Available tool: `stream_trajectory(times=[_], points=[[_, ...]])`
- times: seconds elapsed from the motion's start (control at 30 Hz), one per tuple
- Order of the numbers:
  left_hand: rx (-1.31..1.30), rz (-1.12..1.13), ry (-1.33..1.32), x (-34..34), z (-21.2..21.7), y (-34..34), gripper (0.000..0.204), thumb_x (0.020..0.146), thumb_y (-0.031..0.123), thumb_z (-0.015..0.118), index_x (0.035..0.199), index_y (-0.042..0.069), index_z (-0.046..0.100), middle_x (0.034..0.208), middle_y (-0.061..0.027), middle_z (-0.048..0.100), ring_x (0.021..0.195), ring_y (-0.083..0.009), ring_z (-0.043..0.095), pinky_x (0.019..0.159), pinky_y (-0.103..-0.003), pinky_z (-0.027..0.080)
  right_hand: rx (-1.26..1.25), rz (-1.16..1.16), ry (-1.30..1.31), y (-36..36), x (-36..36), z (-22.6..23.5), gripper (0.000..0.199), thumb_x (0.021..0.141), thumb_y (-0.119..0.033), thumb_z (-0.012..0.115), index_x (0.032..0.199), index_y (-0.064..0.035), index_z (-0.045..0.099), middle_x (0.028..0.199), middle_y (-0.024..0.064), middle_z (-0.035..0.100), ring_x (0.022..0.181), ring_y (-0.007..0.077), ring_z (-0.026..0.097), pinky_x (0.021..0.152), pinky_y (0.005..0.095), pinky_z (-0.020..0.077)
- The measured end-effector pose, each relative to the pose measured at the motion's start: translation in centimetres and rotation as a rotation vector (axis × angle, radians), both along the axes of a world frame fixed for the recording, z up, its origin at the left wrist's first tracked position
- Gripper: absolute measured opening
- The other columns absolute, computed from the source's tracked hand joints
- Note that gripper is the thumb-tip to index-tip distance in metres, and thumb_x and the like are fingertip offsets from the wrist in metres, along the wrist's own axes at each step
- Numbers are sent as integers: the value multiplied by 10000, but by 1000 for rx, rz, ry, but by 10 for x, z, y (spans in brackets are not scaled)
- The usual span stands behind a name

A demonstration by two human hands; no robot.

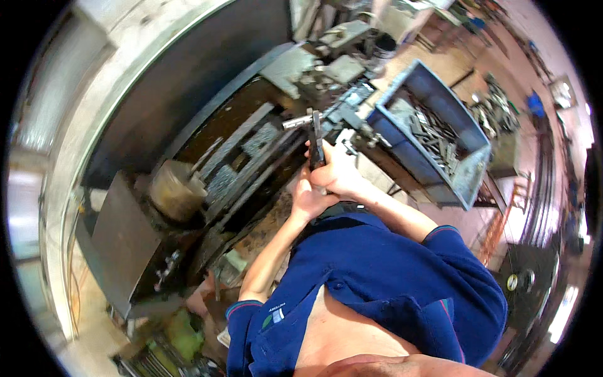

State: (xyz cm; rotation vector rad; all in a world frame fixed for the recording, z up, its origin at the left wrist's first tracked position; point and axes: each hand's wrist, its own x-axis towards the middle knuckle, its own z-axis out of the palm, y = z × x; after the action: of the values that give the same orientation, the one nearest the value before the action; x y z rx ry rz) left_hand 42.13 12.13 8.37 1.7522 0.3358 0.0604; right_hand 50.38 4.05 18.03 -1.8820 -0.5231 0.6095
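Observation:
In front of my body, a long dark metal tool (316,146) points away from me, its kind not clear. A short shiny metal cylinder (295,122) lies across its far end. My right hand (336,174) is closed around the near part of the tool. Below and to its left, my left hand (308,196) is also closed there, its palm pressed against the right hand. My fingers partly cover the tool's near end. Just beyond the hands is a lathe-like machine (251,151) with metal chips lying along its bed.
A blue bin (468,182) with many metal pieces (433,135) stands to the right. At the left is a rounded machine part (174,190), perhaps the chuck, beside a dark housing (122,239). A black can (384,45) sits at the machine's far end.

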Motion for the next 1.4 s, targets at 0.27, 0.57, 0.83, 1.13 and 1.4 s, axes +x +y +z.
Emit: stream_trajectory(times=[0.27, 0.57, 0.83, 1.13, 1.4], points=[[429, -128, 120, 5, 63, -52, 786, 496, 339, 792, 1115, -16, 462, 967, -173, 587, 890, -289, 590, 788, -365, 465, 656, -216, 481, -68, 9, -54, 324, 657, 0, 514, 978, -26, 545, 876, 83, 596, 810, 177, 576, 726, 312, 466], [204, 323, 131, -59, 4, -34, 457, 695, 248, 678, 1055, -11, 564, 828, -162, 637, 712, -234, 619, 636, -317, 479, 650, -359, 486, -195, 82, -31, 408, 829, -266, 449, 1117, 14, 524, 910, 77, 615, 603, 70, 488, 479, 194, 372], [330, 611, 431, -158, -25, -67, 445, 703, 306, 640, 1046, 27, 587, 762, -143, 624, 704, -252, 603, 621, -346, 467, 1207, -595, 1148, -276, 197, -71, 715, 660, -223, 487, 1250, 126, 285, 1154, 239, 492, 379, 79, 321, 370, 214, 279], [-205, 1298, 159, -310, -20, -84, 293, 755, 177, 583, 961, -29, 604, 777, -72, 629, 699, -149, 591, 627, -265, 471, 1116, -4, 779, -212, 170, -27, 753, 619, -153, 636, 1239, 133, 320, 1303, 234, 385, 462, 54, 366, 419, 171, 317], [-85, 1512, 839, -446, -157, -85, 312, 687, 264, 615, 658, -46, 604, 628, -171, 592, 597, -240, 604, 562, -354, 471, 778, 384, 910, -107, 40, 0, 828, 672, -282, 712, 1293, 64, 287, 1223, 199, 453, 471, 8, 360, 418, 132, 319]])
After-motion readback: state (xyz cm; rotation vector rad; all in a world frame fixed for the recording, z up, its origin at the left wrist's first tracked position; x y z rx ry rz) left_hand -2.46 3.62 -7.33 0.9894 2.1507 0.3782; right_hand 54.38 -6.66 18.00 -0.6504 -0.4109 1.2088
